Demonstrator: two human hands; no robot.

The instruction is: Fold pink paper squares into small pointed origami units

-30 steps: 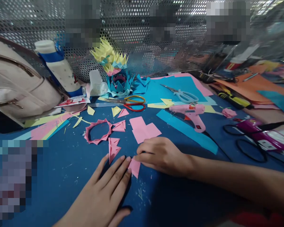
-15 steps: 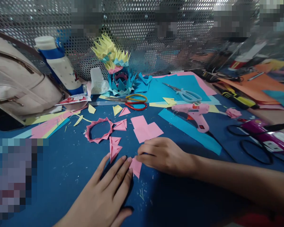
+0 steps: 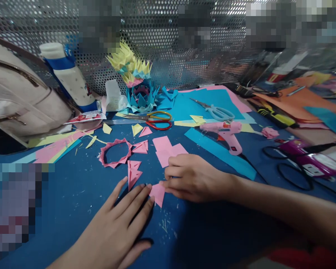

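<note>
A small pink paper piece (image 3: 158,194) lies on the blue table between my hands. My left hand (image 3: 116,218) rests flat with fingers stretched out, its fingertips at the paper's left edge. At the upper right corner of that paper, my right hand (image 3: 194,179) is closed, fingers pinched together on it. Folded pink paper points (image 3: 133,175) lie just past my left fingertips. Beyond them is a ring of joined pink folds (image 3: 115,153). Loose pink paper pieces (image 3: 162,149) lie past my right hand, partly covered by it.
Red-and-yellow scissors (image 3: 158,120), light blue scissors (image 3: 220,113) and a pink glue gun (image 3: 226,132) lie further back. A paper model (image 3: 137,80) stands by the perforated metal panel (image 3: 168,48). A bag (image 3: 25,89) and a bottle (image 3: 70,78) are left; a purple power strip (image 3: 310,158) is right.
The view has shifted slightly. My right hand has moved a little along the edge of the pink paper, its fingers still pinched. My left hand stays flat beside it.
</note>
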